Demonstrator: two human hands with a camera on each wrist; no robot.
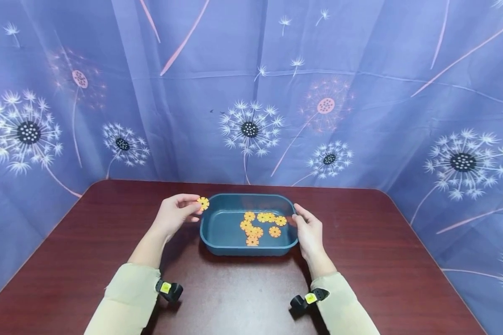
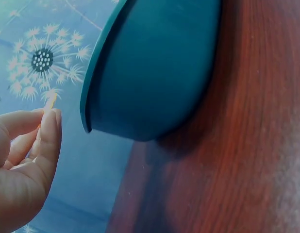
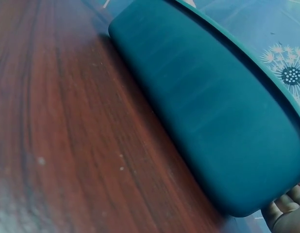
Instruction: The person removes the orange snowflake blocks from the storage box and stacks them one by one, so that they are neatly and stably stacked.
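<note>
Between its thumb and fingers my left hand point(image 1: 173, 215) pinches a yellow flower-shaped plastic disc point(image 1: 203, 203), just above the left rim of a dark teal basin point(image 1: 247, 251). In the left wrist view that disc point(image 2: 54, 100) appears edge-on above the fingertips, apart from the basin wall point(image 2: 155, 73). At the basin's right end my right hand point(image 1: 311, 234) grips the rim, thumb at the edge. The right wrist view catches only part of this hand point(image 3: 291, 213) at the basin's end. Several similar yellow-orange discs point(image 1: 250, 216) lie flat inside, mostly in the right half, some overlapping.
The basin stands on a dark red-brown wooden table point(image 1: 360, 260). A blue curtain point(image 1: 184, 116) with dandelion prints hangs behind the table and along both sides. Each sleeved forearm carries a small black camera point(image 1: 172, 291) at the wrist.
</note>
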